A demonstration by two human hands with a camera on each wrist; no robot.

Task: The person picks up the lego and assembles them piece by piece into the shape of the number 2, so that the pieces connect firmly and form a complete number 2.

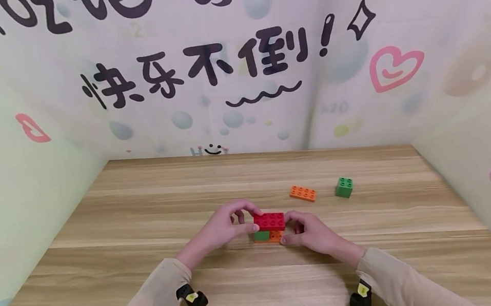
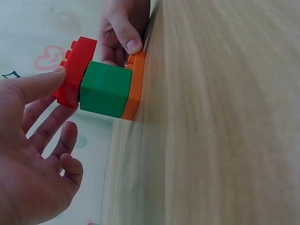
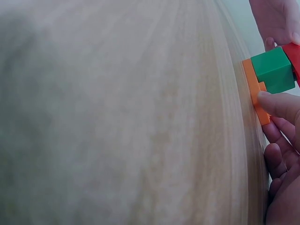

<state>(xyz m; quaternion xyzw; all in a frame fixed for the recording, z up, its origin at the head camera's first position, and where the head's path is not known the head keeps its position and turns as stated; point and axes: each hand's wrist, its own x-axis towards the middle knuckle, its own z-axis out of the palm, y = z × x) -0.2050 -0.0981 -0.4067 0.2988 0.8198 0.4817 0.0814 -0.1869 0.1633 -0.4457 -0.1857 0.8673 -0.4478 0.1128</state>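
Over the table [image 1: 153, 196], in the head view, my left hand [image 1: 231, 223] pinches the red block [image 1: 269, 220] above the green block [image 1: 262, 236], which stands on the orange plate [image 1: 276, 237] my right hand [image 1: 310, 233] grips. From the left wrist, the red block looks tilted; I'd level it before pressing. From the right wrist, my thumb [image 3: 276, 103] bears on the plate; I'd brace it flat.

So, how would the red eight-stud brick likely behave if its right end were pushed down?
The red eight-stud brick is probably stiff, since its edges look straight. It seems light, as the left hand holds it in a pinch. It could tip rightward, because the green brick lies under its left part only.
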